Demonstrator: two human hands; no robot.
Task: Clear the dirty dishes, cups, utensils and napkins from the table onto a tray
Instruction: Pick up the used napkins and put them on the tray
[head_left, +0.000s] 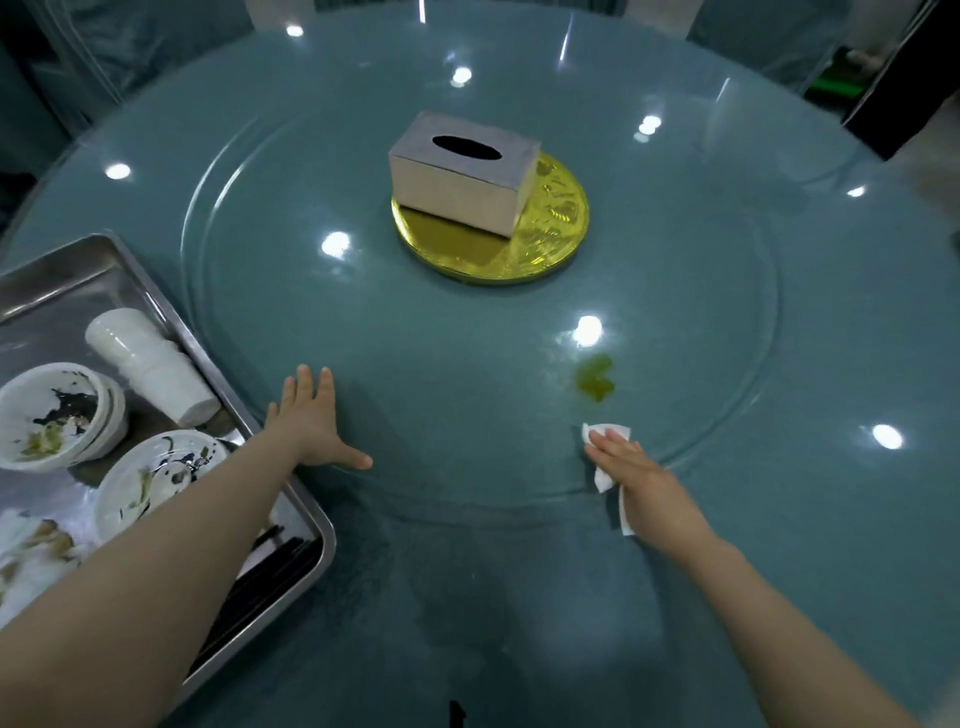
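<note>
We see a silver tissue box (464, 174) with a dark oval slot on top, standing on a round gold disc (550, 236) at the middle of a glass turntable (415, 338) — the box covers the disc's left part. Nearer us, a small green smear (596, 378) lies on the turntable, just below a bright lamp reflection.

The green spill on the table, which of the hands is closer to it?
Right. The right hand, pressing a white napkin flat, sits just below the green spill. The left hand lies flat on the table, far off to the spill's left beside the tray.
</note>
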